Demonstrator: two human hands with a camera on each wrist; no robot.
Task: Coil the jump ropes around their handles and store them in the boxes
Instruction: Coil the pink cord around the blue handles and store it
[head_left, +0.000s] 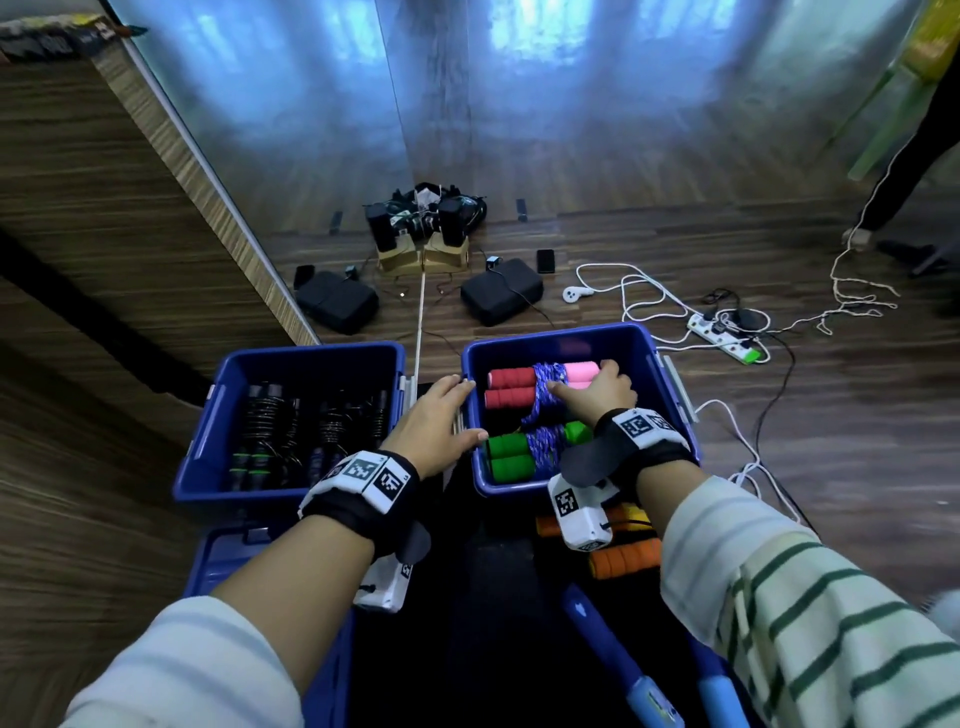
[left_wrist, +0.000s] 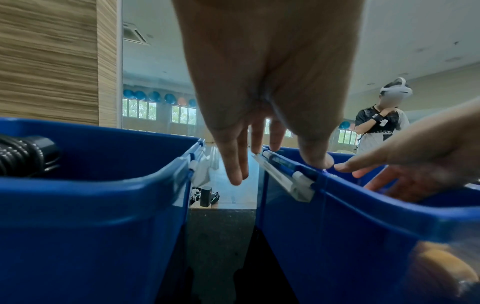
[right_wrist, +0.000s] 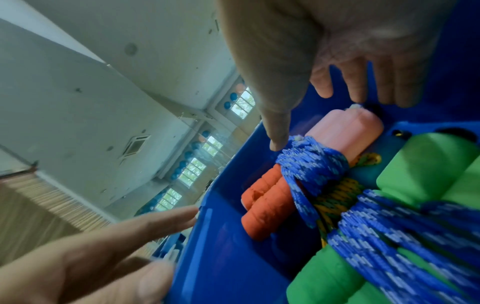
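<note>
on the left stands the left blue box (head_left: 291, 358), and in it lie black jump ropes (head_left: 275, 431) coiled around their dark handles. between the 2 boxes the left hand (head_left: 431, 423) reaches forward with its fingers (left_wrist: 235, 164) straight and loose, holding nothing; the thumb rests on the near-left rim of the right blue box (head_left: 644, 353) while the other fingers hang down into the gap beside that box's white latch (left_wrist: 283, 179). inside the right blue box, toward its far side, lies a bundle of red handles (head_left: 511, 389) and pink handles (head_left: 582, 371) bound in the middle by coils of blue rope (head_left: 550, 389). the right hand (head_left: 597, 392) lies on top of this bundle, thumb tip touching the blue rope, fingers (right_wrist: 358, 82) loosely spread over the pink end; they press on it rather than curl around it. nearer in the same box lies a second bundle with green handles (head_left: 506, 457), also wrapped in blue rope, and a yellow-green cord (right_wrist: 335, 197) shows between the 2 bundles. in front of the right blue box, under the right wrist, lie orange handles (head_left: 623, 561). farther right, on the wooden floor (head_left: 857, 441), sits a white power strip (head_left: 727, 338) with trailing white cables
</note>
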